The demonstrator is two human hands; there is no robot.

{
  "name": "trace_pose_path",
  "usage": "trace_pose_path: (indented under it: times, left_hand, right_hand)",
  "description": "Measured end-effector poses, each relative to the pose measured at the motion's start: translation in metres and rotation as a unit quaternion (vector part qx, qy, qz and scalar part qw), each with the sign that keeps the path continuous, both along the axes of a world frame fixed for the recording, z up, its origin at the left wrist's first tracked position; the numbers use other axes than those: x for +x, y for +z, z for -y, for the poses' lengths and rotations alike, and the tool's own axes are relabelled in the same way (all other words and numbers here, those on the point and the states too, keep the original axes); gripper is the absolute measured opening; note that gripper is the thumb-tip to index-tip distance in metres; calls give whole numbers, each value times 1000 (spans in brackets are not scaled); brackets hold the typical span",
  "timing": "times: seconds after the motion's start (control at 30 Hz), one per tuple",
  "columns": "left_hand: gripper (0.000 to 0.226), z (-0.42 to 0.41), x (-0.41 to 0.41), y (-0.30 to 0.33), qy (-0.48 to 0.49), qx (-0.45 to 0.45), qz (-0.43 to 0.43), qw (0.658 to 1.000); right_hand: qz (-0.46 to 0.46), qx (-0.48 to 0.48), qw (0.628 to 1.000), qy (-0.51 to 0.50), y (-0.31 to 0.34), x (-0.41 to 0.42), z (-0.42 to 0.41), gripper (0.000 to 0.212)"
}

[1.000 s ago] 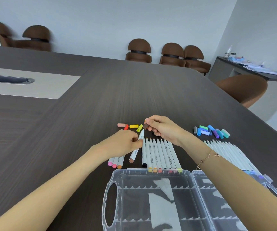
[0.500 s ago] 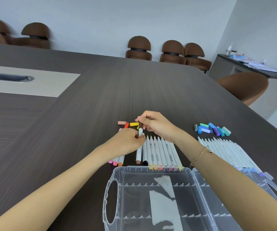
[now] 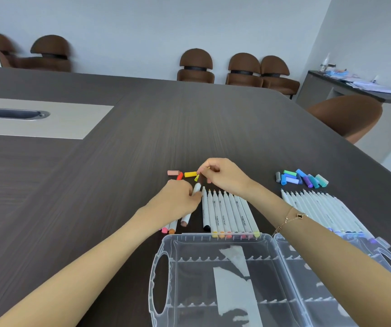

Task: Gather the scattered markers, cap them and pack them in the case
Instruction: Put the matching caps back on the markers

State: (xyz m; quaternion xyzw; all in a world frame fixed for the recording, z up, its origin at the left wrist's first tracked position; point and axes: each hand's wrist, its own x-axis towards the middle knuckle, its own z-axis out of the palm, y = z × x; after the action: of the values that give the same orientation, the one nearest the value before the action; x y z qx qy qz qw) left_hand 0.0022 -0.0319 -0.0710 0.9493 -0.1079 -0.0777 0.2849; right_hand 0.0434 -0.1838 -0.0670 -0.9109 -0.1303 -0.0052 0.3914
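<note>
- the left hand (image 3: 178, 201) is curling its fingers round a white marker (image 3: 191, 207), pinching the barrel near its upper end; the marker is lying slanted on the dark table (image 3: 119, 173), its brown lower end poking out below the hand.
- the right hand (image 3: 222, 177) is hovering just beyond the marker's tip with fingers bent; whether it is pinching a cap is not clear, since the fingers are hiding what lies under them.
- loose warm-coloured caps (image 3: 182, 174), pink, red and yellow, are lying on the table just beside the right hand's fingertips.
- a row of white markers (image 3: 230, 213) is lying side by side between the two forearms, the near ends touching the case's far edge.
- a few more markers with pink and orange ends (image 3: 168, 228) are peeking out from under the left wrist.
- the clear plastic case (image 3: 213, 279) is sitting open nearest the camera, the right forearm crossing over its right half.
- a second row of markers (image 3: 324, 211) is lying to the right, with a pile of blue, green and purple caps (image 3: 301, 178) beyond it.
- brown chairs (image 3: 237, 67) are lining the far wall.
</note>
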Motion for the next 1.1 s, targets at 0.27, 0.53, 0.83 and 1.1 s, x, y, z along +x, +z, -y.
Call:
trace_pose_path:
  times: [0.27, 0.53, 0.83, 1.1]
  left_hand:
    - [29, -1, -1, -3, 24, 155, 129, 979]
    - [35, 10, -5, -8, -27, 135, 125, 983]
    - [33, 9, -2, -11, 3, 201, 132, 971]
    - [31, -2, 3, -3, -56, 29, 28, 998]
  right_hand:
    - [-3, -56, 996, -76, -1, 15, 38, 24]
    - [18, -156, 985, -76, -5, 17, 50, 14]
    - [3, -246, 969, -36, -4, 14, 31, 19]
    - [-138, 260, 946, -135, 11, 3, 26, 22]
